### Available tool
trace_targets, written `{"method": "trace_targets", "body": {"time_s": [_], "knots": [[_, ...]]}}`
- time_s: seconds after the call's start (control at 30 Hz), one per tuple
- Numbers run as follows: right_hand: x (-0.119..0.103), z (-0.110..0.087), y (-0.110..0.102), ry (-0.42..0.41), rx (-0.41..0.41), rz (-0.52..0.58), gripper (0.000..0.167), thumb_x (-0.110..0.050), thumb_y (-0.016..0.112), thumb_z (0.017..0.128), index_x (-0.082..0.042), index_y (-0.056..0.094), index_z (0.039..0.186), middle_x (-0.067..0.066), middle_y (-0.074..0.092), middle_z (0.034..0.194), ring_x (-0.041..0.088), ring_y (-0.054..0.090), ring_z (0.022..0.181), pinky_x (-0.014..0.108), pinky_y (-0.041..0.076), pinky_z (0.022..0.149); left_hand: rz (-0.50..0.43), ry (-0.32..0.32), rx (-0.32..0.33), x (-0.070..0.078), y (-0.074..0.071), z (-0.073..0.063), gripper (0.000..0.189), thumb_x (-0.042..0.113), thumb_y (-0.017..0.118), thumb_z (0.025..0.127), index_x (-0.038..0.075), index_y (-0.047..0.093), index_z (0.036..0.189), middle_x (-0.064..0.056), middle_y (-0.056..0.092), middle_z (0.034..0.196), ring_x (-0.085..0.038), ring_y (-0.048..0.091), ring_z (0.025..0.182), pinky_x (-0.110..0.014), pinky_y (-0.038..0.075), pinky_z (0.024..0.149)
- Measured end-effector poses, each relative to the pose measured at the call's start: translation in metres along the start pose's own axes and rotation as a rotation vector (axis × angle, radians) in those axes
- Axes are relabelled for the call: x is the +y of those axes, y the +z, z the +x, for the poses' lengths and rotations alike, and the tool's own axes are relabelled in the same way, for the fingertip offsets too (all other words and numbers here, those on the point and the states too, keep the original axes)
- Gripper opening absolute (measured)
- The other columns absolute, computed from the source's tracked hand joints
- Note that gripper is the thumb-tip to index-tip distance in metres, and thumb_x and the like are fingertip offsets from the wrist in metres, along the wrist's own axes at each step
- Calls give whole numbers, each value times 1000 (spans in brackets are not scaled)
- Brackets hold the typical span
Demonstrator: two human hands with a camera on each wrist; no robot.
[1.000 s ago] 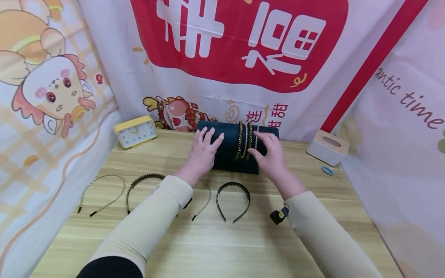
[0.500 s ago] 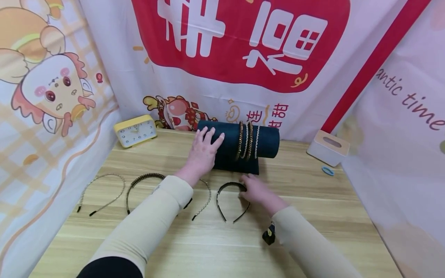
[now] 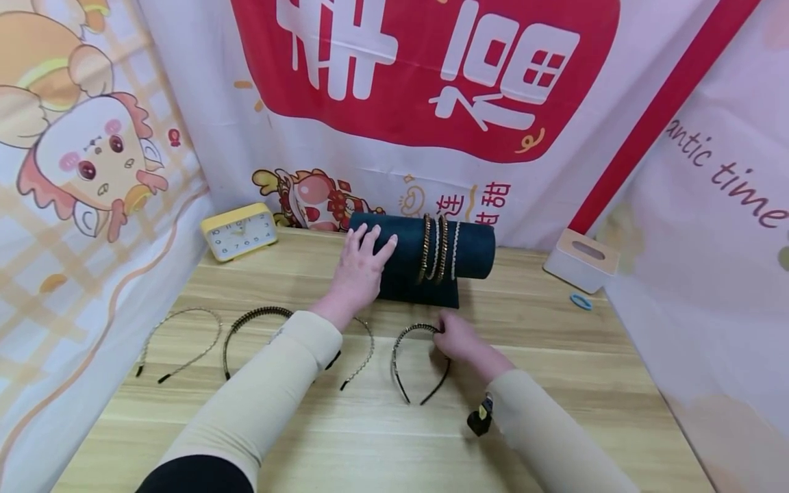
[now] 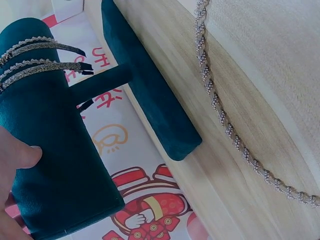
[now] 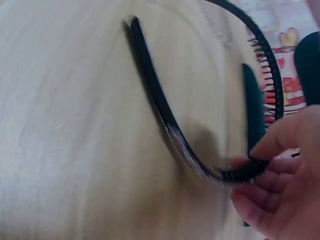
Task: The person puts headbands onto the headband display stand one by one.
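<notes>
In the head view a dark teal velvet display roll point(image 3: 403, 250) on a stand bears several gold-brown and pale beaded headbands point(image 3: 443, 250) near its right part. My left hand point(image 3: 357, 270) rests on the roll's left part with spread fingers; in the left wrist view the thumb point(image 4: 27, 156) lies along the velvet. In front of the stand, my right hand point(image 3: 459, 339) pinches a black toothed headband point(image 3: 397, 363) by its curved side. The right wrist view shows thumb and fingers point(image 5: 245, 200) round the band, with one arm of it pointing away.
Left on the table point(image 3: 370, 445) lie a thin beaded headband point(image 3: 218, 335), a dark headband point(image 3: 231, 335) and another beaded headband point(image 3: 372, 346), the latter two partly behind the left sleeve. A yellow clock point(image 3: 240, 231), a tissue box point(image 3: 581, 260) and a small blue ring point(image 3: 581, 302) stand further off.
My right hand has left the headbands on the roll, come down toward the table and taken hold of the black headband, which has shifted slightly right. My left hand stays on the roll.
</notes>
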State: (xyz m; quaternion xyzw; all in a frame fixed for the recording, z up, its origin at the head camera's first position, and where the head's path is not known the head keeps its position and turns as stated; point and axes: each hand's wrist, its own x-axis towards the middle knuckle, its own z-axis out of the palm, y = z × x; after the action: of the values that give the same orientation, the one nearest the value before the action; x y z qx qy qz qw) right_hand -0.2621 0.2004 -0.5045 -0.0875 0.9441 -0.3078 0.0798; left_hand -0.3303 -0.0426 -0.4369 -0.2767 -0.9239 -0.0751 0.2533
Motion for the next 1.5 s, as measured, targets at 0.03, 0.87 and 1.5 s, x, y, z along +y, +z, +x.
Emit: {"method": "trace_targets", "body": {"time_s": [0.03, 0.87, 1.5], "knots": [[-1, -1, -4, -14, -25, 74, 8, 2, 60, 81, -2, 54, 84, 5, 53, 74, 18, 50, 65, 30, 42, 55, 4, 1, 2, 0, 0, 0, 59, 12, 66, 92, 18, 45, 147, -23, 34, 148, -46, 25, 138, -58, 16, 114], [14, -59, -136, -297, -460, 932, 15, 8, 48, 98, 2, 53, 111, 4, 65, 90, 15, 62, 81, 32, 52, 79, 2, -21, -44, 3, -2, 1, 58, 15, 64, 95, 19, 43, 149, -23, 31, 149, -45, 23, 140, -56, 10, 116], [14, -60, -137, 153, 308, 845, 36, -11, 47, 105, 14, 49, 130, -7, 67, 84, 7, 62, 79, 22, 43, 73, 3, -28, -56, 2, -2, 2, 61, 13, 65, 94, 19, 41, 149, -22, 30, 150, -45, 22, 140, -56, 10, 116]]}}
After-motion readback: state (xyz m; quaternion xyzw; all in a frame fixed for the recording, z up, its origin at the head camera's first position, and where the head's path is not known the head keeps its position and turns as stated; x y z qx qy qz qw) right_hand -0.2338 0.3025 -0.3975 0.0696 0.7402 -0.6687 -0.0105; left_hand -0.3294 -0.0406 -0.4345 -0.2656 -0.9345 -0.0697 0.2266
